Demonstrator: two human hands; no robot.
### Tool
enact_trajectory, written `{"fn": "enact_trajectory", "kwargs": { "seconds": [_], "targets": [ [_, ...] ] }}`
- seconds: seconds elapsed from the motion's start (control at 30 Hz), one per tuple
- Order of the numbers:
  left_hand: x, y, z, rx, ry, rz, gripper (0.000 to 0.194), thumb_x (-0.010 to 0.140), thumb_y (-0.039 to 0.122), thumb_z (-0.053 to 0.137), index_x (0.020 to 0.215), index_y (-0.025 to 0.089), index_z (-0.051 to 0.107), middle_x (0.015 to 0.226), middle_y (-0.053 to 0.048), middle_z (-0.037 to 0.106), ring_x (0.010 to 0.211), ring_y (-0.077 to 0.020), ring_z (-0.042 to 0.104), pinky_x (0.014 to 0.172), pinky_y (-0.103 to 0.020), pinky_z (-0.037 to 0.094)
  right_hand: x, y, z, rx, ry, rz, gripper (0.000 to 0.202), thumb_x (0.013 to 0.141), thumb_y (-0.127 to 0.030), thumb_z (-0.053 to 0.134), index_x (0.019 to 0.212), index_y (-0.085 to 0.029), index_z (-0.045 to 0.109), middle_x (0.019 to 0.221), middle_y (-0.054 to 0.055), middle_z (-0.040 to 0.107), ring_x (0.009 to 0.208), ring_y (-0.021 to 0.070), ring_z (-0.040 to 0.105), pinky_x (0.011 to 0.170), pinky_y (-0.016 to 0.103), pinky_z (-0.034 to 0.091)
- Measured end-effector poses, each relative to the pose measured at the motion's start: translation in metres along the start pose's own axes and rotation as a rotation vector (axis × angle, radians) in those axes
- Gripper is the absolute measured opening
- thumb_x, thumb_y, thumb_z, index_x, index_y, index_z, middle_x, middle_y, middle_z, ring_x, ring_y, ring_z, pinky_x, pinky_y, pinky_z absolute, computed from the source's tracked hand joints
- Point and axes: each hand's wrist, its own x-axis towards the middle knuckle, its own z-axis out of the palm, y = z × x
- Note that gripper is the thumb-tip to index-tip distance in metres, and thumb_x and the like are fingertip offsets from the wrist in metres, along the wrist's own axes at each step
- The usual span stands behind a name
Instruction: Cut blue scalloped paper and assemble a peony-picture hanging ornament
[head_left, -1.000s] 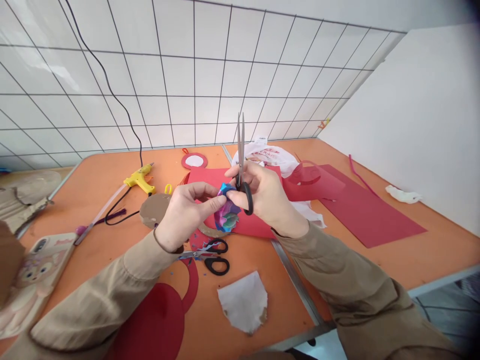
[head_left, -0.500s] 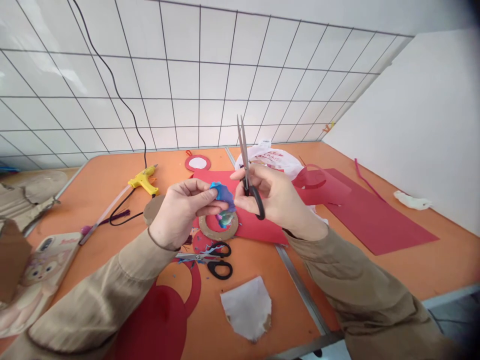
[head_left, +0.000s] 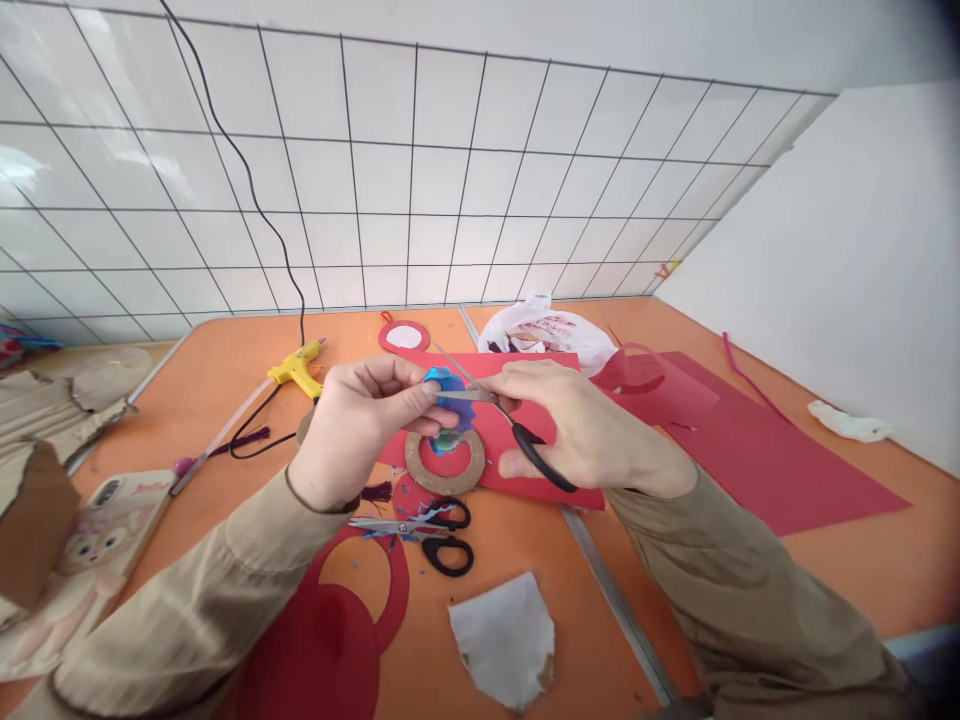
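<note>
My left hand (head_left: pixel 367 415) pinches a small blue and purple piece (head_left: pixel 457 410), thin like paper or fabric, between thumb and fingers. In my right hand (head_left: pixel 574 415) is a pair of black-handled scissors (head_left: pixel 536 455). Its blades are spread and reach left across the blue piece, one of them close to my left thumb. A brown cardboard ring (head_left: pixel 442 485) lies just beneath the piece, over red paper (head_left: pixel 536 480). Nearer to me a second pair of scissors (head_left: pixel 450 555) rests on the orange table among blue scraps.
A yellow glue gun (head_left: pixel 298 370) with a black cord stands at left, near a phone (head_left: pixel 112 540) and torn cardboard (head_left: pixel 34 520). Red circles (head_left: pixel 315 650) and a white scrap (head_left: pixel 506 640) lie in front. Behind are a plastic bag (head_left: pixel 551 335) and a red-rimmed disc (head_left: pixel 405 338).
My right hand has turned the scissors from pointing up to pointing left, and the blades have opened across the blue piece. My left hand keeps its pinch. The view has shifted slightly.
</note>
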Motion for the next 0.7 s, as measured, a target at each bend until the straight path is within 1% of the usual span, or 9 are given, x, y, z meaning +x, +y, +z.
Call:
{"fn": "enact_trajectory", "kwargs": {
  "seconds": [0.1,0.2,0.3,0.43,0.6,0.67,0.7],
  "targets": [
    [-0.0011,0.0003,-0.0002,0.072,-0.025,0.020,0.024,0.066,0.028,0.085,0.067,0.013,0.066,0.061,-0.006,0.074,0.060,-0.0206,0.074,0.056,-0.024,0.060,0.0002,-0.0021,0.0004,-0.005,-0.005,-0.019,0.030,0.069,-0.041,0.081,0.084,-0.019,0.067,0.071,0.000,0.055,0.066,0.0161,0.049,0.062,0.030,0.037],
    [-0.0019,0.0008,-0.0004,0.096,-0.039,0.021,0.021,0.069,0.026,0.084,0.068,0.012,0.068,0.063,-0.007,0.075,0.059,-0.0194,0.074,0.056,-0.024,0.060,0.0000,-0.0042,-0.0001,0.012,-0.008,-0.037,0.028,0.072,-0.041,0.077,0.075,-0.018,0.062,0.065,-0.002,0.049,0.060,0.0137,0.043,0.058,0.029,0.033],
    [-0.0013,0.0011,-0.0002,0.093,-0.048,0.020,0.016,0.071,0.022,0.081,0.069,0.012,0.069,0.063,-0.007,0.075,0.059,-0.0182,0.073,0.055,-0.022,0.059,0.0006,-0.0071,-0.0004,0.018,-0.014,-0.039,0.030,0.074,-0.042,0.074,0.068,-0.019,0.056,0.062,-0.003,0.044,0.058,0.0124,0.038,0.057,0.029,0.031],
    [-0.0002,0.0000,-0.0005,0.061,-0.070,0.020,0.013,0.071,0.018,0.080,0.069,0.013,0.069,0.062,-0.005,0.075,0.058,-0.0175,0.073,0.053,-0.020,0.059,0.0015,-0.0097,-0.0005,0.041,-0.009,-0.030,0.039,0.074,-0.041,0.075,0.061,-0.020,0.045,0.058,-0.005,0.039,0.056,0.0108,0.032,0.056,0.028,0.030],
    [-0.0006,-0.0013,-0.0027,0.026,-0.075,-0.002,0.014,0.072,0.020,0.081,0.070,0.013,0.069,0.062,-0.005,0.075,0.058,-0.0177,0.073,0.052,-0.020,0.059,0.0007,-0.0087,-0.0010,0.069,-0.022,-0.012,0.035,0.072,-0.037,0.078,0.063,-0.020,0.049,0.058,-0.005,0.040,0.056,0.0107,0.033,0.055,0.028,0.030],
    [-0.0001,-0.0009,-0.0030,0.035,-0.071,-0.007,0.016,0.072,0.021,0.082,0.069,0.013,0.068,0.062,-0.006,0.075,0.058,-0.0181,0.074,0.052,-0.020,0.059,-0.0004,-0.0068,-0.0013,0.096,-0.025,0.014,0.031,0.072,-0.036,0.079,0.066,-0.019,0.054,0.059,-0.004,0.044,0.057,0.0115,0.035,0.055,0.027,0.032],
    [0.0004,-0.0005,-0.0029,0.030,-0.065,-0.010,0.017,0.071,0.022,0.082,0.069,0.013,0.068,0.062,-0.005,0.074,0.058,-0.0183,0.074,0.052,-0.020,0.059,-0.0010,-0.0056,-0.0014,0.119,-0.023,0.031,0.027,0.073,-0.037,0.078,0.071,-0.019,0.058,0.062,-0.003,0.047,0.058,0.0121,0.037,0.055,0.027,0.034]
  ]
}}
